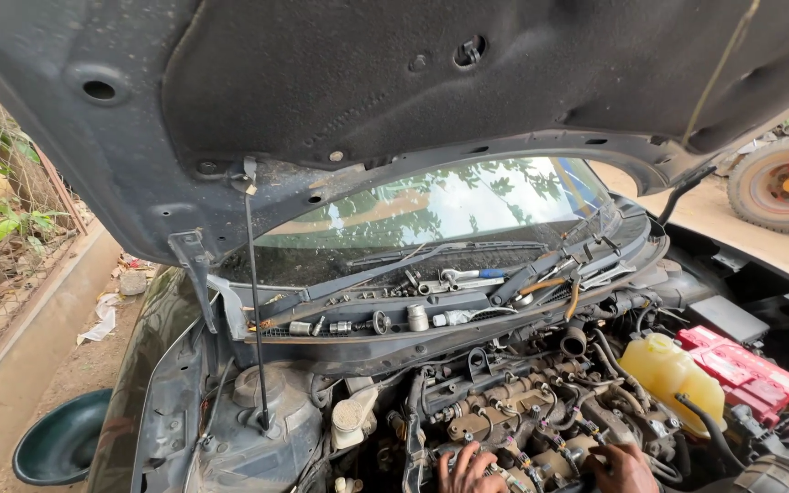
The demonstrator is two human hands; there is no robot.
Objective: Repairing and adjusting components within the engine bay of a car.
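L hand [469,472] & R hand [625,469] on engine top [513,411], both cut off by frame edge; fingers spread, grasp indeterminate. Yellow coolant tank [673,370] just right of R hand; sockets [372,322] on cowl beyond

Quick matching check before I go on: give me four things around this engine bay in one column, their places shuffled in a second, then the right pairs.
1. yellow reservoir
2. red battery cover
3. sockets and wrenches
4. green basin

A. on the ground beside the car
B. on the cowl ledge under the windscreen
C. far side of the bay, beyond the yellow reservoir
D. just beyond the right hand, beside the engine

Pairs: 1-D, 2-C, 3-B, 4-A
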